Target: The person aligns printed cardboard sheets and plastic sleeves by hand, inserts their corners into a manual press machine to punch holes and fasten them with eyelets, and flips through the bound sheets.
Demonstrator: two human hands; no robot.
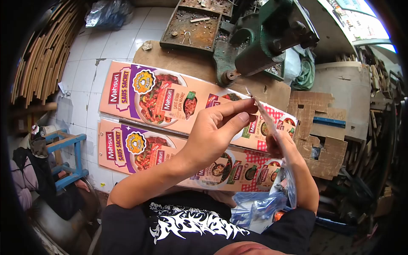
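Observation:
My right hand (280,145) grips a printed sheet (278,131), seen nearly edge-on and standing upright; the sheet hides part of that hand. Close to the sheet's upper end is my left hand (219,129), its fingers and thumb bent together. The fingertips reach the sheet's edge, and anything small between them is hidden. Below my hands lie two stacks of printed sauce posters, an upper stack (121,108) and a lower stack (111,165), side by side on a brown board (187,68). A green metal press (250,55) stands just beyond the upper stack.
Rusty trays (191,32) with small metal bits sit left of the press. Clear plastic (259,208) lies near my lap. Worn brown board (316,131) is at the right, wooden strips (53,46) at far left, and a blue frame (76,157) below them.

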